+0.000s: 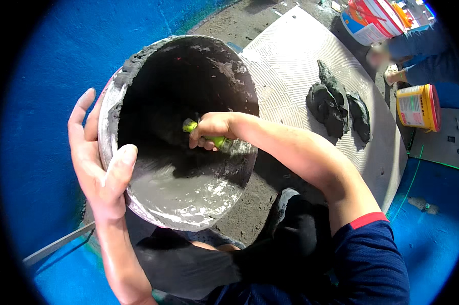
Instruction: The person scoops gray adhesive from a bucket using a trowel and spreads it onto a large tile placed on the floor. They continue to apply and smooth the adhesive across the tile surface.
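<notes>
Left hand (101,170) half-open, clasps left rim of tilted bucket (118,94), thumb over edge. Right hand (213,128) curls tight round green handle (189,125) inside bucket; handle's far end lost in shadow. Right: ridged pale slab (290,56) bears dark mortar (328,112). Far right: yellow pail (416,108).

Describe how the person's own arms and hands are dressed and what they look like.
The left hand and right hand are gloveless, and no ring or watch shows. Both forearms are bare. The right arm's short sleeve is dark navy with a red band at its hem.
</notes>
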`<state>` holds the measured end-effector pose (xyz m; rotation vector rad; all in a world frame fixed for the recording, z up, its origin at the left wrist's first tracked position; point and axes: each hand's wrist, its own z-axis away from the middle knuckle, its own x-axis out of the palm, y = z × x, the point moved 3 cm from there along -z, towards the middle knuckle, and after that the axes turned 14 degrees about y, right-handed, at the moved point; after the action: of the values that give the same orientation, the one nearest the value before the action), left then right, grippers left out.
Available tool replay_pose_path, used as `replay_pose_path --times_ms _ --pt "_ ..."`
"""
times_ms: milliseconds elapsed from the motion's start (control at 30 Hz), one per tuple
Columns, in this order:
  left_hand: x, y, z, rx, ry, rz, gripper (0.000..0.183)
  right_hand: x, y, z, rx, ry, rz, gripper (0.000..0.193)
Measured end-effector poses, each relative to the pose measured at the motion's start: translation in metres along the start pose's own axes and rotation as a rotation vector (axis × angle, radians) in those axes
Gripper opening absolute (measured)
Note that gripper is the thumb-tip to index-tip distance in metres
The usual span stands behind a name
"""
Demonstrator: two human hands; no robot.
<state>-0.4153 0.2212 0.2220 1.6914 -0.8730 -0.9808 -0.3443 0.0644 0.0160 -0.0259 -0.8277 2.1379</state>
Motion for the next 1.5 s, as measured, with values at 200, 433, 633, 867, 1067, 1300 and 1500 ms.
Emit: replay_pose_path --times_ms 200,433,633,867,1067,1300,1500 --pt "0.009 0.018 -0.003 -0.009 0.007 0.051 0.099 -0.009 -0.004 0.066 -0.13 -0.094 0.008 0.015" --pt "0.0 0.024 -0.017 0.063 0.096 -0.144 0.089 -0.056 0.063 0.246 -0.255 -0.017 -0.22 0.029" --pt "-0.003 0.01 -0.016 0.074 0.221 -0.276 0.088 -0.1 0.14 0.356 -0.483 0.911 -0.171 0.021" --pt "0.008 0.012 -0.021 0.005 0.153 -0.085 0.09 -0.193 0.243 0.353 0.232 1.401 0.274 0.026" --pt "-0.001 0.032 -0.017 -0.057 0.215 -0.148 0.097 -0.141 0.239 0.339 -0.26 1.528 0.347 0.024" --pt "-0.024 0.021 -0.023 -0.151 0.122 0.065 0.11 -0.028 0.054 0.287 -0.295 0.342 0.237 0.025" --pt "-0.022 0.019 -0.017 -0.142 0.055 0.116 0.114 0.01 -0.034 0.105 0.023 -0.116 -0.068 0.016"
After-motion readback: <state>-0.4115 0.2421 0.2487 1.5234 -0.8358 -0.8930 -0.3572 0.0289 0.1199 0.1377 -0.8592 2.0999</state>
